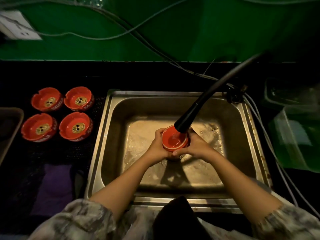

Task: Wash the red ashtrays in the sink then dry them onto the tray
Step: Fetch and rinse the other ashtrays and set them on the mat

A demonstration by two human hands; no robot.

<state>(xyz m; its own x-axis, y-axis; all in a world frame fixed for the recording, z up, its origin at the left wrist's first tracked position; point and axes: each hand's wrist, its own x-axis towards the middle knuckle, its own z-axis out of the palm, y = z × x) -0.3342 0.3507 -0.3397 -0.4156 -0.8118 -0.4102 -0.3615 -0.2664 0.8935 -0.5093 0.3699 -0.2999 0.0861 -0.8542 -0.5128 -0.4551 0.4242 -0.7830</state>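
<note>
A red ashtray (174, 139) is held over the middle of the steel sink (110, 129), right under the black faucet head (184, 122), with water running into it. My left hand (156, 146) grips its left side and my right hand (195, 147) grips its right side, fingers curled round the rim. Several more red ashtrays with a gold emblem stand on the dark counter left of the sink, among them one at the back (78, 98) and one at the front (76, 126). A grey tray (16, 118) shows at the far left edge.
A purple cloth (53, 184) lies on the counter at the front left. Clear plastic containers (294, 129) stand right of the sink. Cables (270, 141) run along the sink's right rim and across the green wall. A white socket (15, 25) sits at the upper left.
</note>
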